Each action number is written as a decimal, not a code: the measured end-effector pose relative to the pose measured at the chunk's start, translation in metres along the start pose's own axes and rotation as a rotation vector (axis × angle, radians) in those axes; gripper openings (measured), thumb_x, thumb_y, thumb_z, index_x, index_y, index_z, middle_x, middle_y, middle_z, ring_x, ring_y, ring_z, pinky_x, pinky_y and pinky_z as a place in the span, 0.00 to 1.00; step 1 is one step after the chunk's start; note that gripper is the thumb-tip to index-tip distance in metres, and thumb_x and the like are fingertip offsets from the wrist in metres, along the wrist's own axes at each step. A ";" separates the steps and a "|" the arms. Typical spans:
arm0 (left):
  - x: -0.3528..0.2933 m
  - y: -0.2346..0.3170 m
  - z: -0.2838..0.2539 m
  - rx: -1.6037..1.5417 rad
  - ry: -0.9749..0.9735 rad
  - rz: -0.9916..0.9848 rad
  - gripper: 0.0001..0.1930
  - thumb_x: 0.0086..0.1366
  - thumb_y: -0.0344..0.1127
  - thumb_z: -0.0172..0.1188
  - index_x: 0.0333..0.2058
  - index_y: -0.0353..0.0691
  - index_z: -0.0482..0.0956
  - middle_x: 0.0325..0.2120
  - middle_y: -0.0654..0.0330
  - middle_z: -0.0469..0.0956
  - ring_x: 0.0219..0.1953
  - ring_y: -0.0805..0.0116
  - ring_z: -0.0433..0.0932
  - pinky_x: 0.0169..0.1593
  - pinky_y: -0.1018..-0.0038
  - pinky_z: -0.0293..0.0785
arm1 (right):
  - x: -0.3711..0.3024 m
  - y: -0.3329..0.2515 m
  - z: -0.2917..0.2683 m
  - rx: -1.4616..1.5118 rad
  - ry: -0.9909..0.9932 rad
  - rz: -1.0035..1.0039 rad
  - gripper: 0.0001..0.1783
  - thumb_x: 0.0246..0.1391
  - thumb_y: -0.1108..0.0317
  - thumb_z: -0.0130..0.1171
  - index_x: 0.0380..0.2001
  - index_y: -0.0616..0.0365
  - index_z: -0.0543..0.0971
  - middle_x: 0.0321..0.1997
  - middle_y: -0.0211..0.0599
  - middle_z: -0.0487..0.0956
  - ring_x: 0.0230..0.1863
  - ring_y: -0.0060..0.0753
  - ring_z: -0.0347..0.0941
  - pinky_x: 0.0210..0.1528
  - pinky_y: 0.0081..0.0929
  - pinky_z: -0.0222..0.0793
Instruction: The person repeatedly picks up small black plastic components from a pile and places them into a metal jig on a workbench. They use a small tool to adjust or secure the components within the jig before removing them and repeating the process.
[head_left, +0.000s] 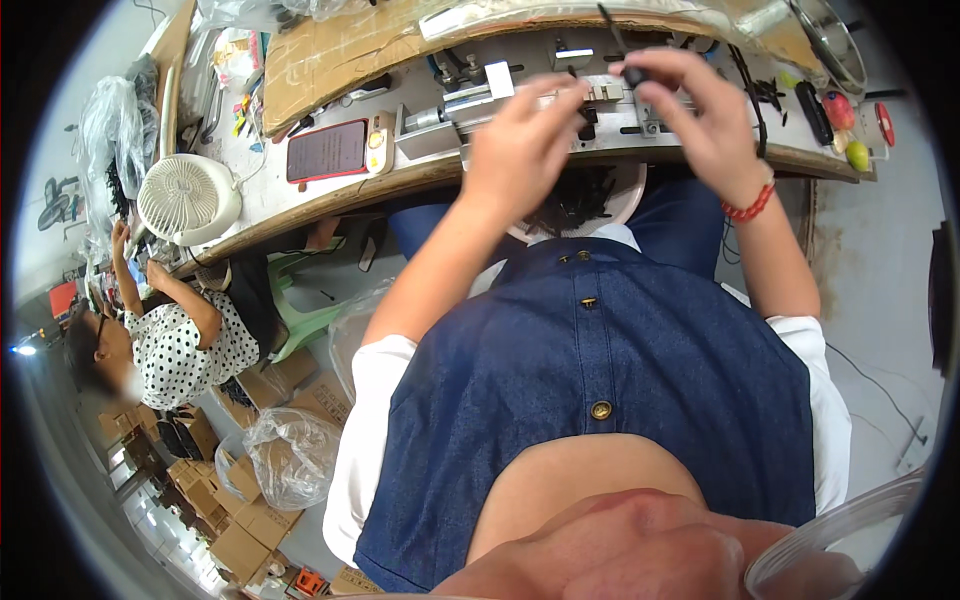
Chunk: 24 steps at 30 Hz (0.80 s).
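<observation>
My left hand (520, 145) is over a metal jig (460, 108) on the workbench, slightly blurred, its fingers drawn together. Small dark bits show by its fingertips; what they pinch is hidden. Right of it, my right hand (708, 115) has thumb and fingers closed round a slim black rod-like piece (634, 74) with a rounded thick end. The rod's thin part points up and away, past the jig. Beneath the bench edge, a pale basin (632, 190) at my lap holds several black slender pieces (575, 205).
Left on the bench are a red-edged phone (327, 151) and a white fan (187, 198). Cardboard (345, 60) lies behind. At the right stand a metal bowl (832, 45) and small colourful items (838, 112). Another person (185, 340) works at the far left, near cardboard boxes (245, 530).
</observation>
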<state>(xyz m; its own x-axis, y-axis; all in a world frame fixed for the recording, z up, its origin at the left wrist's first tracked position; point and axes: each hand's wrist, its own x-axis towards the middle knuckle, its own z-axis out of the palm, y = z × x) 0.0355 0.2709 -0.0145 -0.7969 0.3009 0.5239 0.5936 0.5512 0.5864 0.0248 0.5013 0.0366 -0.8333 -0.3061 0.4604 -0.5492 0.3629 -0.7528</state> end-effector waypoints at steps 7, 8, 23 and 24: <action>0.109 -0.062 -0.104 0.594 0.298 0.120 0.19 0.62 0.21 0.52 0.51 0.37 0.81 0.42 0.44 0.82 0.45 0.40 0.81 0.51 0.55 0.76 | -0.037 0.000 0.035 -0.417 -0.131 -0.166 0.13 0.55 0.76 0.65 0.45 0.58 0.80 0.57 0.37 0.77 0.54 0.44 0.72 0.57 0.38 0.71; 0.117 -0.082 -0.112 0.605 0.249 0.055 0.19 0.63 0.23 0.53 0.52 0.38 0.80 0.43 0.45 0.82 0.46 0.40 0.80 0.52 0.54 0.76 | -0.038 0.003 0.041 -0.455 -0.137 -0.181 0.13 0.55 0.76 0.65 0.45 0.58 0.79 0.58 0.36 0.77 0.54 0.45 0.71 0.58 0.38 0.72; 0.174 -0.120 -0.085 0.669 0.095 -0.178 0.25 0.65 0.44 0.66 0.54 0.36 0.73 0.44 0.40 0.79 0.48 0.39 0.79 0.52 0.52 0.77 | -0.020 0.012 0.047 -0.675 -0.178 -0.285 0.13 0.54 0.68 0.67 0.42 0.58 0.80 0.56 0.34 0.79 0.53 0.42 0.71 0.56 0.38 0.72; 0.175 -0.119 -0.083 0.664 0.119 -0.168 0.25 0.65 0.45 0.66 0.54 0.36 0.73 0.44 0.40 0.79 0.48 0.39 0.79 0.52 0.52 0.77 | -0.018 0.011 0.045 -0.681 -0.202 -0.295 0.13 0.54 0.68 0.67 0.42 0.58 0.79 0.56 0.34 0.79 0.53 0.42 0.71 0.56 0.37 0.71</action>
<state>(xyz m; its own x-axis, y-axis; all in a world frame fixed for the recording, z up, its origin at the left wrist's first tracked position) -0.1654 0.1933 0.0590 -0.8319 0.1030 0.5453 0.2384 0.9536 0.1836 0.0362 0.4710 -0.0015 -0.6546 -0.6054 0.4528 -0.7192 0.6832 -0.1262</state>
